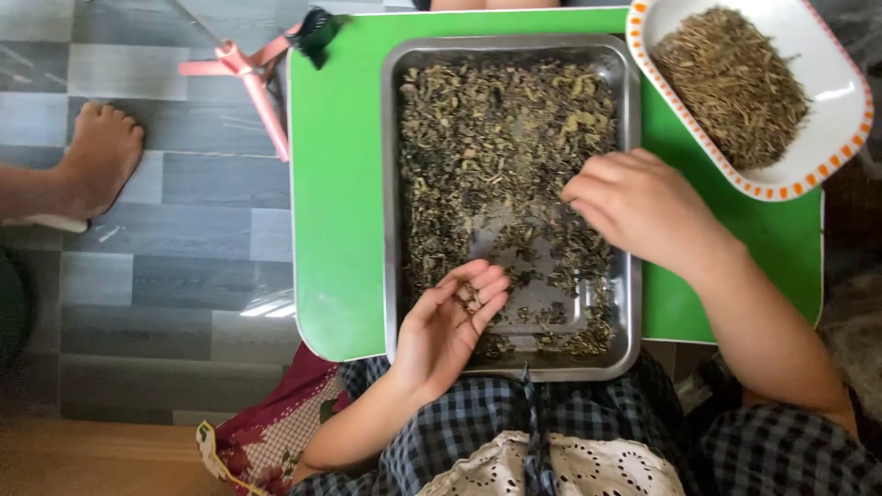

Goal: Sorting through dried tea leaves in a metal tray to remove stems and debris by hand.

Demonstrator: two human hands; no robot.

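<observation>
Grey plank flooring runs under a small green table [335,230], and I look straight down on it from the head camera. Nearest to me lies a checked lap with a white lace-edged cloth [551,464], and a red patterned cloth [276,432] sits at the lower left. Just beyond, my left hand [450,326] rests palm up over the near edge of a rectangular steel tray [390,184], cupped loosely around a few dried herb bits [469,298], fingers uncurled rather than clenched. The tray's long axis runs away from me, and dried leaves and stems [496,129] cover most of it, with a bare patch of metal near the middle. My right hand [634,207] hovers over the tray's right side, knuckles up, fingers curled down into the leaves; I cannot tell whether it pinches anything. Farther right, a white dish with an orange-checked rim [831,152] holds a heap of sorted stems [735,83]. Off the table's far left corner stands a pink tripod [248,78], and another person's bare foot [96,156] rests on the floor.
</observation>
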